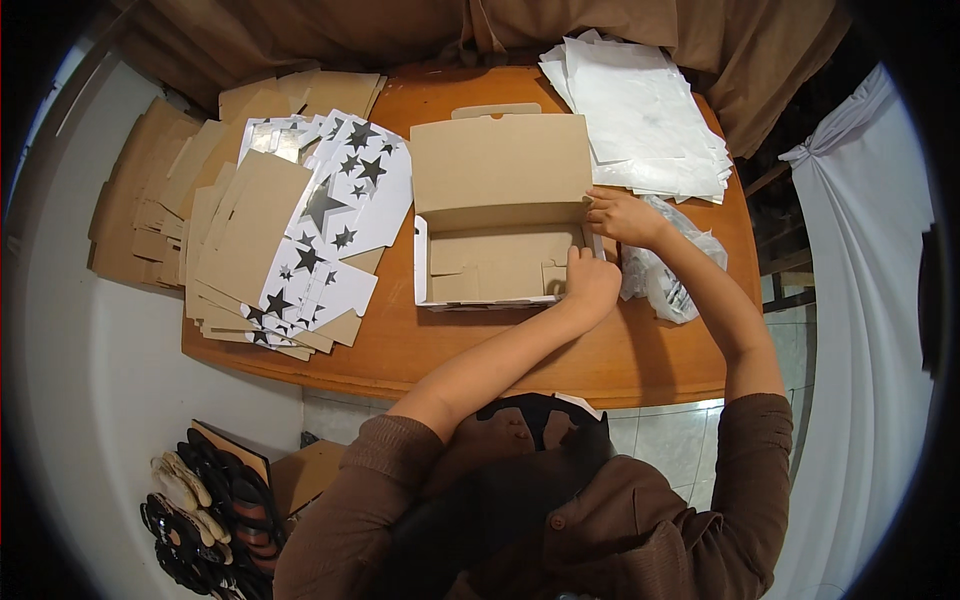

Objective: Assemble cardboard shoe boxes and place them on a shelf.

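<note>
A cardboard box point(505, 165) stands in the middle of the table, brown inside and white outside, its lid raised and tilted back. My left arm reaches across to the box's right end. There my left hand point(592, 282) is closed on the right side wall, with fingers over its edge to the inside. At the rear right corner, by the lid's hinge, my right hand point(625, 216) pinches the cardboard. The box looks bare inside apart from small folded flaps along its near wall. Some of my fingertips are hidden behind the walls.
Flat star-printed box blanks point(345, 205) and brown cardboard sheets point(150, 195) are piled on the left. White paper sheets point(640, 105) lie at the back right. A clear plastic bag point(672, 285) sits right of the box. Several shoes point(210, 510) are at the lower left, below the wooden table point(390, 350).
</note>
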Tool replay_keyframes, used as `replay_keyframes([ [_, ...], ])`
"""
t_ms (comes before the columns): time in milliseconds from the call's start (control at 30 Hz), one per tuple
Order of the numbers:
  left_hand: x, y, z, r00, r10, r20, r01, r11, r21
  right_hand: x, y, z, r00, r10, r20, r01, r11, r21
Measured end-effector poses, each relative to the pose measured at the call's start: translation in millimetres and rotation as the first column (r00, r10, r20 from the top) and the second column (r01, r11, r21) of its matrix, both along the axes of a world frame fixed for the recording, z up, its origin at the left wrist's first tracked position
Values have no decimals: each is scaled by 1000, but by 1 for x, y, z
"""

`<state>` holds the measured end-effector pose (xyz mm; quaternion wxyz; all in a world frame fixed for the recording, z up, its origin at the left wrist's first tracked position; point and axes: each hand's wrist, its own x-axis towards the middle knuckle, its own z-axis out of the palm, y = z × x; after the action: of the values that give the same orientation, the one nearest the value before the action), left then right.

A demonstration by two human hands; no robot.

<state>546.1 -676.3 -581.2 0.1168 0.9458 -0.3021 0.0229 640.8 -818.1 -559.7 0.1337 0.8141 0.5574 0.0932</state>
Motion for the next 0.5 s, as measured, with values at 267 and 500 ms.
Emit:
replay_keyframes([
  [267, -2, 6, -1, 981, 58, -182, -88, 983, -161, 3, 0, -2, 1000, 0, 20, 1, 996, -89],
  [500, -6, 20, 7, 996, 69, -59, -81, 974, -212, -18, -4, -23, 987, -130, -95, 144, 976, 162],
])
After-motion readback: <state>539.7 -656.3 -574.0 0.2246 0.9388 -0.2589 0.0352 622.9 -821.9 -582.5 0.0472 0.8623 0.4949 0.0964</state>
